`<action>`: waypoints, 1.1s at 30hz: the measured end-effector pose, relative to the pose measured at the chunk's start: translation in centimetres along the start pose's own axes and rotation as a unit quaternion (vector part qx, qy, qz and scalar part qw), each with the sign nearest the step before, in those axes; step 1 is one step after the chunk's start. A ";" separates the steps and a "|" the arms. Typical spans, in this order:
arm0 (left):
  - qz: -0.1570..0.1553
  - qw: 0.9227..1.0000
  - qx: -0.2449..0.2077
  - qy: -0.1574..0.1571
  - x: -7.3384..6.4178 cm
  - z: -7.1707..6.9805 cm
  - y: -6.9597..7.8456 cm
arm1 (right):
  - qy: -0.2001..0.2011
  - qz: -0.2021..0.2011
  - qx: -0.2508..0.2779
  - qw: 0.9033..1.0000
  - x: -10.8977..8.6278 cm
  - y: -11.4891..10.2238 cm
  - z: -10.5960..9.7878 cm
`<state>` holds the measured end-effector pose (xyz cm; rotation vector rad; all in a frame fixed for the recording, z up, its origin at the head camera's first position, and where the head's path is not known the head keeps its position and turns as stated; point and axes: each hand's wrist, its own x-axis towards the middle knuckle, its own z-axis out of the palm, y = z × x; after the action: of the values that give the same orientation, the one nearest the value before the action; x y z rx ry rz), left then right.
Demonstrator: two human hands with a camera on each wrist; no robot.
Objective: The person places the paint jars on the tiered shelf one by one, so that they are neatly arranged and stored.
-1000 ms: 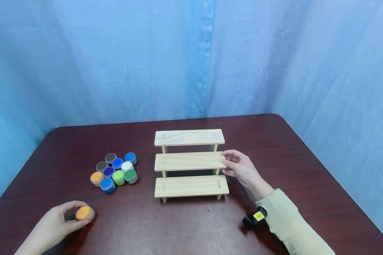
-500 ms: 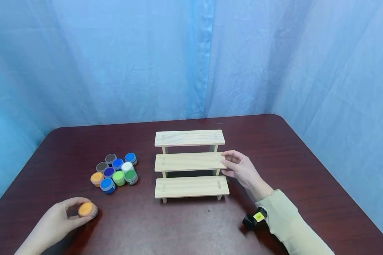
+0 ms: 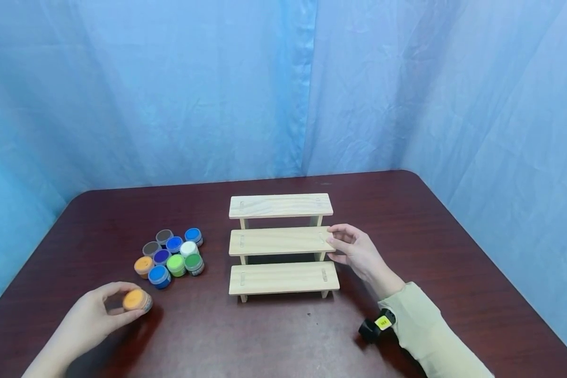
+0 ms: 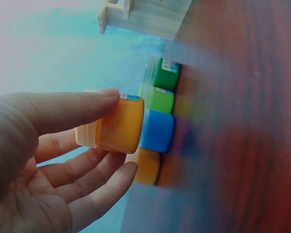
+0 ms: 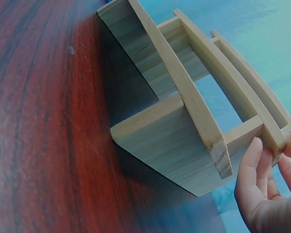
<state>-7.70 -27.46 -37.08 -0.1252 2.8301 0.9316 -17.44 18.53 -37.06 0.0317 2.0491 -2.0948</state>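
Note:
At the left front, my left hand (image 3: 92, 320) pinches an orange paint jar (image 3: 135, 300) between thumb and fingers. The left wrist view shows the jar (image 4: 120, 124) held on its side relative to that camera, with its clear lid toward the palm; it appears raised off the table. My right hand (image 3: 356, 254) grips the right end of the middle shelf of a three-tier wooden stand (image 3: 279, 241). In the right wrist view, the fingertips (image 5: 254, 145) are at the shelf's end beside the stand's side panel (image 5: 160, 141).
A cluster of several paint jars stands left of the stand, among them a blue jar (image 3: 159, 275), a light green jar (image 3: 176, 264) and a white jar (image 3: 189, 248). The dark red table (image 3: 245, 341) is backed by blue curtains (image 3: 193, 94).
My left hand has moved away from me and slightly right with the orange paint jar, closer to the cluster. The right hand stays on the stand's middle shelf.

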 end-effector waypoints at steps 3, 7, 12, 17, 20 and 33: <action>0.018 1.000 -0.004 0.015 0.0 -0.2 0.7 | 0.002 0.001 -0.001 1.000 0.0 0.0 0.0; 0.047 0.998 -0.015 0.035 0.1 -0.3 1.7 | 0.003 0.002 0.000 1.000 -0.1 0.0 0.0; 0.085 0.994 -0.029 0.059 0.4 -0.3 2.8 | 0.002 -0.001 -0.001 1.000 -0.1 0.1 -0.1; 0.117 0.989 -0.036 0.077 0.9 -0.4 4.1 | -0.002 -0.004 0.000 1.000 -0.1 0.2 -0.1; 0.131 0.987 -0.034 0.086 1.2 -0.5 5.0 | -0.002 -0.003 0.001 1.000 0.0 0.2 -0.1; 0.190 0.974 -0.042 0.114 2.6 0.2 9.2 | -0.002 -0.004 0.003 1.000 0.1 0.2 0.0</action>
<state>-11.44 -20.04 -32.38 0.3347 3.0900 1.1808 -17.51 18.50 -37.29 0.0204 2.0438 -2.1050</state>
